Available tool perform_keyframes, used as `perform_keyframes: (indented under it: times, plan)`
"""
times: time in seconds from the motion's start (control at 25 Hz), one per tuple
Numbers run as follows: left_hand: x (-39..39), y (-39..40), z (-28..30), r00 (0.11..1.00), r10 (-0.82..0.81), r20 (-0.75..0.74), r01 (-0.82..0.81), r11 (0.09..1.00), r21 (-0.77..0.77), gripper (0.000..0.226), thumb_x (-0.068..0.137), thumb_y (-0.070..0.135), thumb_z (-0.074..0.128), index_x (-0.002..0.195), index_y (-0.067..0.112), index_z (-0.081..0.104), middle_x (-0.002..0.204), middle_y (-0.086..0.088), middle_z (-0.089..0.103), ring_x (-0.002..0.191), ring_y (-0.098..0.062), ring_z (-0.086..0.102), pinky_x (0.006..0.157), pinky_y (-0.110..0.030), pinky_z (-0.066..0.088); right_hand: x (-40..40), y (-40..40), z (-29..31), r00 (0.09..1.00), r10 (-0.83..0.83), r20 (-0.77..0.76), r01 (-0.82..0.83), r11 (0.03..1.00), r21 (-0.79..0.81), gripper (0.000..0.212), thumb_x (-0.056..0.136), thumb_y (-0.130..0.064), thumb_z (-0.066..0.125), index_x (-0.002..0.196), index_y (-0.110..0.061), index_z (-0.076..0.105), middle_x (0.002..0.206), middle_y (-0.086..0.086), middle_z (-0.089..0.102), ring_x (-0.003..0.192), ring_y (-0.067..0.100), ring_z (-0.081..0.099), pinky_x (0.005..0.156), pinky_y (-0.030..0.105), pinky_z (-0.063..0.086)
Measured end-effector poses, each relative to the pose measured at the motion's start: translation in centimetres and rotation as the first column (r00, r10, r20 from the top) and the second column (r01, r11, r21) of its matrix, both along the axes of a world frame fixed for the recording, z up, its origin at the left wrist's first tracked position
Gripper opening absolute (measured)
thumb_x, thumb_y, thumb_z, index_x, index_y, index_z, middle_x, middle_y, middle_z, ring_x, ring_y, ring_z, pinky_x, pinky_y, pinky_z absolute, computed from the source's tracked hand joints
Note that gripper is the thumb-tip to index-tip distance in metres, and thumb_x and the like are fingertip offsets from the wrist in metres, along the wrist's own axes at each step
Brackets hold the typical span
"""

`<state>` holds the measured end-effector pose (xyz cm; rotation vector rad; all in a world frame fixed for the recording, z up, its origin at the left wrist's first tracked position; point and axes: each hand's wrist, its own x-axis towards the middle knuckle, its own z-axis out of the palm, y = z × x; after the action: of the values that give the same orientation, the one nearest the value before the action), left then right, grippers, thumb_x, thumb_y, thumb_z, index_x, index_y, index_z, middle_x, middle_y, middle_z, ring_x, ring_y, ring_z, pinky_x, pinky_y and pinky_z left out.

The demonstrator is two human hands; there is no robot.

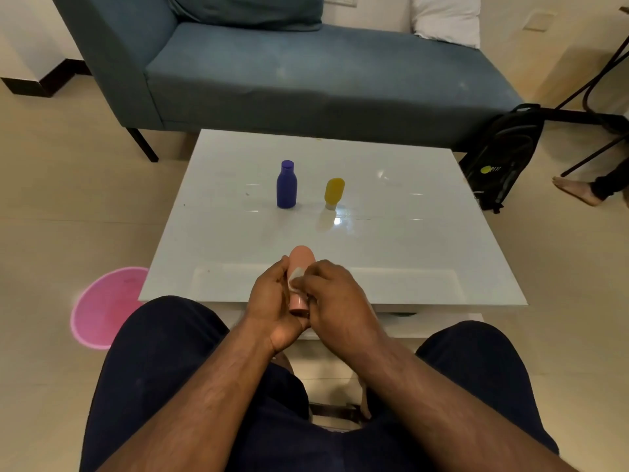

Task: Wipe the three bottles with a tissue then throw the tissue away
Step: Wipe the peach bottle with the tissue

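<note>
The pink bottle (301, 258) is gripped by the left hand (272, 303) while the tissue (295, 276), pinched by the right hand (335, 294), should be rubbed round every side

Peach-pink plastic bottle (301, 258) seen, white tissue (294, 278) against it. Deep blue plastic bottle (286, 185), cap same blue. Yellow squeeze bottle (334, 191) stood on whitish cap. Glossy white glass-topped table (425, 233), pale reflections streaked across. Teal-blue fabric sofa (306, 73); white cushion (447, 18). Pink round bin (102, 308) on beige tiled floor (68, 199). Black backpack (503, 155), yellow-green logo. Dark navy trousers (153, 352) worn.
</note>
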<state>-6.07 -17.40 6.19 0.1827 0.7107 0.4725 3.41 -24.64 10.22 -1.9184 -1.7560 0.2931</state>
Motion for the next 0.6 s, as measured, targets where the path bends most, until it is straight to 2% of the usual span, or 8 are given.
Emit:
perform_keyframes:
  times: [0.08,0.12,0.28,0.32,0.44,0.48,0.52,0.6]
  plan:
    - [0.0,0.1,-0.2,1.000,-0.011,-0.015,0.011,0.999,0.037,0.048,0.102,0.044,0.047,0.123,0.005,0.064,0.094,-0.016,0.077,0.088,-0.030,0.077,0.074,-0.047,0.062,-0.1,-1.0,-0.1,0.997,0.075,0.015,-0.075,0.997,-0.018,0.031,0.078,-0.002,0.065,0.105,-0.016,0.070,0.093,0.002,0.061,0.085,0.021,0.054,0.069,0.037,0.052]
    - [0.1,0.0,-0.3,1.000,-0.028,-0.009,0.029,0.998,0.053,0.046,0.099,0.042,0.049,0.124,0.006,0.064,0.097,-0.016,0.076,0.090,-0.031,0.076,0.078,-0.049,0.061,0.5,-0.7,0.0,0.998,0.066,0.004,-0.066,0.998,-0.017,0.031,0.078,-0.003,0.064,0.106,-0.016,0.070,0.094,0.003,0.061,0.085,0.021,0.054,0.070,0.037,0.052]
    - [0.4,0.0,0.0,0.997,-0.063,0.051,0.061,0.997,0.045,0.051,0.084,0.035,0.063,0.130,0.013,0.064,0.121,-0.017,0.072,0.104,-0.034,0.072,0.092,-0.056,0.055,2.0,1.4,0.3,0.991,-0.121,-0.054,0.122,0.993,0.008,0.028,0.084,-0.008,0.060,0.109,-0.018,0.068,0.097,0.001,0.059,0.087,0.017,0.054,0.076,0.034,0.051]
    - [0.3,-0.1,0.0,0.997,-0.060,0.052,0.057,0.997,0.049,0.051,0.084,0.035,0.064,0.129,0.012,0.065,0.121,-0.017,0.072,0.105,-0.034,0.072,0.090,-0.055,0.056,1.5,1.3,0.3,0.993,-0.112,-0.044,0.113,0.993,0.015,0.028,0.084,-0.009,0.062,0.110,-0.018,0.068,0.097,0.000,0.059,0.087,0.017,0.054,0.075,0.035,0.052]
    - [0.1,0.0,-0.2,0.998,-0.055,0.017,0.054,0.996,0.068,0.047,0.089,0.037,0.064,0.121,0.003,0.066,0.102,-0.016,0.075,0.092,-0.031,0.075,0.074,-0.047,0.062,0.0,-0.6,-0.3,1.000,0.027,0.014,-0.028,0.999,0.018,0.031,0.078,-0.005,0.066,0.107,-0.015,0.070,0.093,0.002,0.062,0.085,0.020,0.055,0.069,0.036,0.052]
    - [0.2,0.0,-0.2,0.998,-0.061,0.005,0.060,0.996,0.064,0.048,0.088,0.037,0.066,0.121,0.002,0.067,0.103,-0.015,0.074,0.094,-0.031,0.074,0.077,-0.048,0.061,0.3,-0.8,-0.3,0.999,0.040,0.003,-0.040,0.999,0.020,0.031,0.079,-0.004,0.065,0.107,-0.015,0.070,0.093,0.001,0.062,0.085,0.019,0.055,0.069,0.035,0.052]
    - [0.2,0.1,-0.2,0.998,-0.068,0.004,0.068,0.996,0.051,0.050,0.087,0.036,0.070,0.126,0.003,0.066,0.110,-0.014,0.071,0.101,-0.031,0.071,0.087,-0.050,0.059,0.9,-0.5,-0.2,0.999,0.017,-0.035,-0.016,1.000,0.026,0.028,0.080,-0.004,0.063,0.106,-0.016,0.070,0.093,0.000,0.061,0.085,0.017,0.055,0.070,0.034,0.052]
    - [0.3,0.3,0.1,0.997,-0.075,0.014,0.074,0.996,0.043,0.057,0.086,0.035,0.076,0.137,0.012,0.062,0.124,-0.012,0.063,0.114,-0.029,0.061,0.101,-0.050,0.050,2.2,0.8,0.2,0.988,-0.094,-0.121,0.102,0.993,0.056,0.024,0.085,-0.005,0.059,0.103,-0.015,0.070,0.093,-0.001,0.060,0.084,0.012,0.056,0.073,0.032,0.052]
